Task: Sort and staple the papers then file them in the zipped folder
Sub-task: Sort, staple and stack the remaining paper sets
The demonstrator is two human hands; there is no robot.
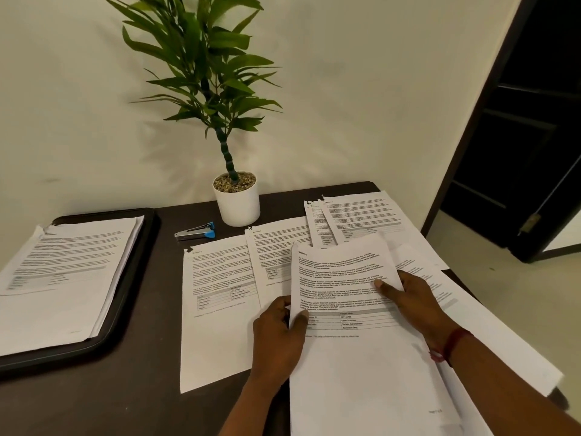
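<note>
Both hands pinched a sheet by its edges, apparently mid-sorting, and next it would need laying on its matching pile just left.

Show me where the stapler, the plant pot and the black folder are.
stapler (195, 231), head view, on its metal body.
plant pot (239, 206), head view, on its white front wall.
black folder (135, 262), head view, on its bare right rim.

Both forearms are bare with no sleeves showing, and a thin dark red thread band circles the wrist of the right arm.
</note>
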